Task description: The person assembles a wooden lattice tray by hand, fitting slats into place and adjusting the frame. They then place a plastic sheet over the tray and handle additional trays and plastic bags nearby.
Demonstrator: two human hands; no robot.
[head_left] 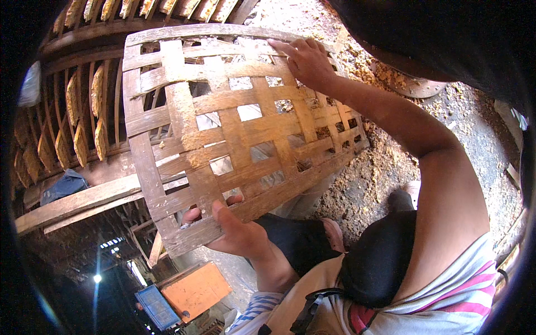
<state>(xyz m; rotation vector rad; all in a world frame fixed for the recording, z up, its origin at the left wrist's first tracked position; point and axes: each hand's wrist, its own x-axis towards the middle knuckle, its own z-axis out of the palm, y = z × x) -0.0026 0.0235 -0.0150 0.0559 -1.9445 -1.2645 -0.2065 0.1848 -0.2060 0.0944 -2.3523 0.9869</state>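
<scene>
A large woven slat panel (240, 120), made of flat wood or bamboo strips with square gaps, is tilted up in front of me. Pale crumbs cling to parts of its weave. At the near left corner my left hand (240, 231) is closed round the edge, thumb on the face and fingertips showing through the gaps. My right hand (310, 64) lies on the face near the far edge, fingers spread over the strips. What the panel's right end rests on, if anything, cannot be made out.
Slatted racks (84, 111) with rough yellowish pieces stand at left, beside a wooden beam (84, 204) and dark cloth (64, 187). Yellowish crumbs (363, 184) litter the ground at right. Farther down lie an orange board (195, 290) and a blue crate (157, 308).
</scene>
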